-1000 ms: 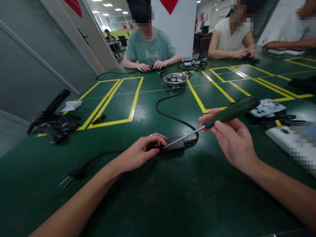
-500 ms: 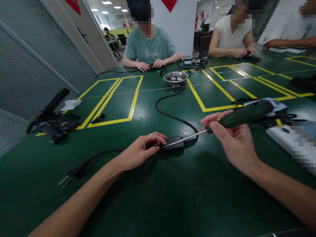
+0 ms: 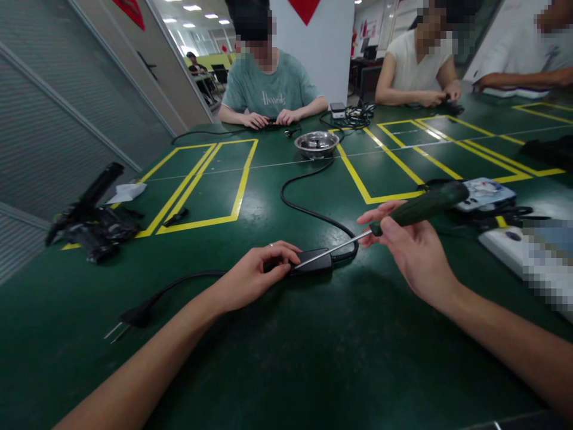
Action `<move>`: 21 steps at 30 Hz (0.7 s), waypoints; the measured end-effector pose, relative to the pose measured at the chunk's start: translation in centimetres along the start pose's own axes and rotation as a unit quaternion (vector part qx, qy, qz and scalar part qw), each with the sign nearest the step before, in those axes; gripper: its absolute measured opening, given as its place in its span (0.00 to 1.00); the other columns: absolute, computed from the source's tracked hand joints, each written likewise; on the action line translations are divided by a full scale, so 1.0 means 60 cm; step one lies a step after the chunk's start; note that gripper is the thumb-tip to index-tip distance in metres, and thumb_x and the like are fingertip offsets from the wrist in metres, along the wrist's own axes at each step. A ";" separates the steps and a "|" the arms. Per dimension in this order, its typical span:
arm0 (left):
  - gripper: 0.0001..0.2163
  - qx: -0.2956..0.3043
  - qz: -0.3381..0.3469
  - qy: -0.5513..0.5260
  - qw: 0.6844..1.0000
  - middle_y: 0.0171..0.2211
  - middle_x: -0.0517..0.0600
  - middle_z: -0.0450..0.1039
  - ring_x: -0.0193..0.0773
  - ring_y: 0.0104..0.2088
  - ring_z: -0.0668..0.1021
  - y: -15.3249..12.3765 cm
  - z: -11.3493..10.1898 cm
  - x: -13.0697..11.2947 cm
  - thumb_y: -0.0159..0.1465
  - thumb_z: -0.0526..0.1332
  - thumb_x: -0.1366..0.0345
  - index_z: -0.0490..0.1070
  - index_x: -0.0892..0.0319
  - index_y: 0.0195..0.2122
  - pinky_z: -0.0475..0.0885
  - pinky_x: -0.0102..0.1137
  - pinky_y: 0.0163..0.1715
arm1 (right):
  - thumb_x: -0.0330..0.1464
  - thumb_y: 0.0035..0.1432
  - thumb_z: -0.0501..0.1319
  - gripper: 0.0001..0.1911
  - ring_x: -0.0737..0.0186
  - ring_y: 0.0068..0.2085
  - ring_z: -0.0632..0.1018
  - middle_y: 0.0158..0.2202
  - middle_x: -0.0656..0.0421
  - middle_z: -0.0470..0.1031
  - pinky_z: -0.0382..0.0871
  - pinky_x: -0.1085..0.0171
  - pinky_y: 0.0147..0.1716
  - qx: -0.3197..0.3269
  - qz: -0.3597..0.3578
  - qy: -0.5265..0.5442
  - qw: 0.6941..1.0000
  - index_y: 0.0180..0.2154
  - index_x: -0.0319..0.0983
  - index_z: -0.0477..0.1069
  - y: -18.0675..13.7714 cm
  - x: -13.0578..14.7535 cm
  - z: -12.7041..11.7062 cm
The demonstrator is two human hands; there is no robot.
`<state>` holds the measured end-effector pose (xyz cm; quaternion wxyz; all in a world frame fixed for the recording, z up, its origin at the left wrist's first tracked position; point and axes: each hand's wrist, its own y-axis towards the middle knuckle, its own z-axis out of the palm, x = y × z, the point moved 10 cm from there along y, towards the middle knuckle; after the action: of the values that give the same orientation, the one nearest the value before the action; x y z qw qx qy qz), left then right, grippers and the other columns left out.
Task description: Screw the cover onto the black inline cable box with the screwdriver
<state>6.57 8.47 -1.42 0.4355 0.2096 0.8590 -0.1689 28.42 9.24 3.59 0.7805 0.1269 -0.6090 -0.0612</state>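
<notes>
The black power adapter (image 3: 316, 263) lies flat on the green table (image 3: 286, 364), directly in front of the person. The left hand (image 3: 253, 276) is curled over the adapter's left end, fingers closed on it. The right hand (image 3: 414, 254) grips the green-handled screwdriver (image 3: 418, 205) in closed fingers. The shaft slants down-left, with its tip resting on the adapter just beside the left fingertips.

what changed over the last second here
The right hand tilted the screwdriver handle lower and flatter, then drew it back a little; its grip did not change. The tip stayed at the black power adapter, which the left hand kept pinned on the table. The cable, plug and bowl did not move.
</notes>
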 end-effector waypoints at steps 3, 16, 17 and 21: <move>0.08 0.001 0.003 0.001 1.000 0.55 0.49 0.68 0.41 0.53 0.73 0.000 0.000 -0.001 0.68 0.54 0.65 0.73 0.54 0.42 0.68 0.42 0.54 | 0.31 0.60 0.62 0.10 0.64 0.35 0.78 0.43 0.59 0.76 0.75 0.59 0.37 0.021 0.024 0.035 0.999 0.45 0.43 0.70 -0.001 -0.009 0.004; 0.09 -0.005 0.007 0.001 1.000 0.54 0.51 0.69 0.42 0.53 0.73 0.000 0.001 -0.001 0.67 0.54 0.65 0.73 0.56 0.41 0.67 0.42 0.55 | 0.33 0.59 0.64 0.04 0.68 0.31 0.76 0.39 0.58 0.77 0.73 0.64 0.35 0.023 -0.002 -0.072 0.997 0.37 0.40 0.76 0.006 0.001 -0.005; 0.09 -0.005 0.007 0.002 1.000 0.54 0.51 0.69 0.42 0.53 0.73 -0.001 0.001 -0.001 0.67 0.54 0.65 0.73 0.56 0.41 0.67 0.41 0.55 | 0.32 0.59 0.65 0.04 0.68 0.31 0.76 0.39 0.59 0.77 0.73 0.64 0.34 0.021 -0.002 -0.074 0.997 0.37 0.40 0.75 0.007 0.001 -0.006; 0.08 -0.005 0.001 0.005 1.000 0.55 0.50 0.69 0.42 0.53 0.73 0.000 0.001 0.001 0.67 0.54 0.65 0.73 0.56 0.42 0.67 0.41 0.55 | 0.31 0.60 0.64 0.06 0.67 0.32 0.77 0.41 0.59 0.77 0.73 0.62 0.35 0.054 0.030 0.015 0.998 0.41 0.42 0.73 0.009 -0.014 0.002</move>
<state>6.54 8.46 -1.51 0.4321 0.2092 0.8619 -0.1629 28.08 9.93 2.98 0.7830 0.1514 -0.6033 -0.0027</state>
